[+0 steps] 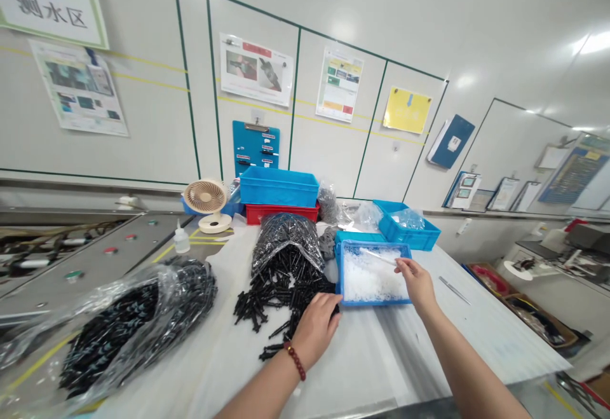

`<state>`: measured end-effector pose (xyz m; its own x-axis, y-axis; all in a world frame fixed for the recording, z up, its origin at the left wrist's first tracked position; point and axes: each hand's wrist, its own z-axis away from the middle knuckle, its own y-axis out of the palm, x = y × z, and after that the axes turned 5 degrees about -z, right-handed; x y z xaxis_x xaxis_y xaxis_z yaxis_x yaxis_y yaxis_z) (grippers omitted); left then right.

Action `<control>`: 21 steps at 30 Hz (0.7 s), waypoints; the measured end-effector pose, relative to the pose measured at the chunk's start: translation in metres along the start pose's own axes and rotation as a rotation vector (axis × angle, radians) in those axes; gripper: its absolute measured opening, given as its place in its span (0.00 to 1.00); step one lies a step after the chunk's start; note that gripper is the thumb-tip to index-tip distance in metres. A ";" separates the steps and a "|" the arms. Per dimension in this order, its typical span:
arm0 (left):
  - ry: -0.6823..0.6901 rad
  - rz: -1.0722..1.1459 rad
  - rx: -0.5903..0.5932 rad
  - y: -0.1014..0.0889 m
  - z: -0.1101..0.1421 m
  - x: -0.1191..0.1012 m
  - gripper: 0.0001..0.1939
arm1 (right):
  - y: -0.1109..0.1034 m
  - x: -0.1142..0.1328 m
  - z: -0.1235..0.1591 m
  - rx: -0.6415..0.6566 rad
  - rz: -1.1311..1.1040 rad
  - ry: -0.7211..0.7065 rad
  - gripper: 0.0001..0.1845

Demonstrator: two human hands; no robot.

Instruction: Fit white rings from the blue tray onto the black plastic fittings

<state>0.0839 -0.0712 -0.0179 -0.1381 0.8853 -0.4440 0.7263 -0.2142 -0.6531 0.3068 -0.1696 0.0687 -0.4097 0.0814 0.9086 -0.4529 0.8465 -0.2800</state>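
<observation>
My left hand (317, 330) lies palm down on a loose pile of black plastic parts (276, 298), its fingers reaching toward a blue tray (374, 301). The tray holds a heap of small white pieces (369, 277). My right hand (417, 282) is over the tray's right corner. Its fingertips pinch the end of a thin white rod (377, 255) lying across the white pieces. A clear bag of black parts (286, 241) sits behind the pile, with the parts spilling from its mouth.
A white-covered table (372, 368) carries a thin metal tool (454, 290) right of the tray. A large bag of black parts (138, 327) lies on the left. Behind stand blue crates (279, 186), a red crate (281, 213), a small fan (206, 196) and a dropper bottle (181, 239).
</observation>
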 end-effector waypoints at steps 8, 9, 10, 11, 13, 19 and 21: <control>-0.013 0.017 -0.015 0.000 -0.001 0.002 0.15 | -0.003 -0.009 0.002 -0.029 -0.130 0.141 0.25; -0.016 0.016 -0.010 0.000 -0.001 0.002 0.15 | -0.003 -0.010 0.001 -0.026 -0.146 0.158 0.25; -0.020 0.015 -0.006 0.000 -0.001 0.001 0.15 | -0.003 -0.010 0.001 -0.023 -0.159 0.174 0.24; -0.026 0.014 -0.002 -0.001 -0.001 0.001 0.15 | -0.003 -0.011 0.000 -0.021 -0.170 0.187 0.24; -0.036 0.014 0.009 -0.002 -0.002 0.000 0.15 | -0.003 -0.011 -0.001 -0.018 -0.185 0.208 0.23; -0.041 0.025 0.010 -0.005 -0.002 0.000 0.15 | 0.000 -0.006 -0.001 -0.010 -0.203 0.209 0.23; -0.040 0.025 -0.008 -0.005 -0.002 0.001 0.15 | 0.000 -0.002 0.004 0.019 -0.209 0.193 0.24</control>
<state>0.0821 -0.0687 -0.0137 -0.1462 0.8624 -0.4846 0.7351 -0.2331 -0.6366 0.3049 -0.1720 0.0653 -0.1483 0.0065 0.9889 -0.5273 0.8454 -0.0846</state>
